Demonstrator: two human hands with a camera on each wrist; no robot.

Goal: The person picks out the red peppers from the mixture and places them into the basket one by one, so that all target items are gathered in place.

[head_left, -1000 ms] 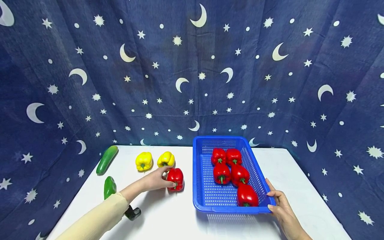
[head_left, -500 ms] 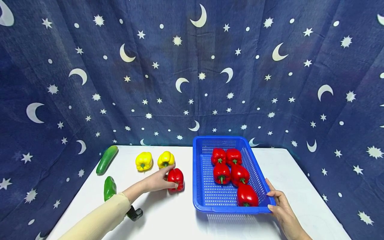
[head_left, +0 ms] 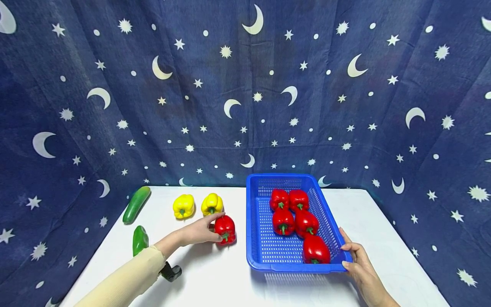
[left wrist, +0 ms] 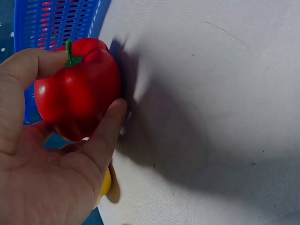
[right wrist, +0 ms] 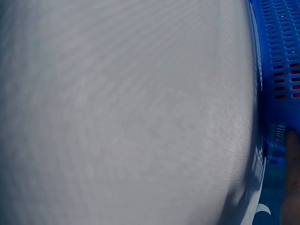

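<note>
My left hand [head_left: 197, 232] has its thumb and fingers curled round a red bell pepper [head_left: 225, 229] on the table. In the left wrist view, the thumb lies by the green stem of that pepper [left wrist: 79, 89], and the fingers go behind and beneath it. To the right stands a blue perforated basket [head_left: 255, 238] with several red bell peppers [head_left: 307, 224] in it. My right hand [head_left: 362, 270] holds the basket's near right corner, thumb on the rim and fingers along the outer side. In the right wrist view only one finger [right wrist: 291, 173] shows, beside the basket wall [right wrist: 276, 110].
Two yellow bell peppers, a left one [head_left: 184, 206] and a right one [head_left: 212, 204], sit behind the left hand. A cucumber [head_left: 137, 204] lies at the table's left edge. A green pepper [head_left: 140, 240] is partly hidden by the left sleeve [head_left: 130, 273]. A starry blue curtain [head_left: 245, 106] encloses the table.
The red bell pepper in my left hand has shifted slightly right, and the thumb has slid so that more of its stem shows. My right hand and the basket have stayed put.
</note>
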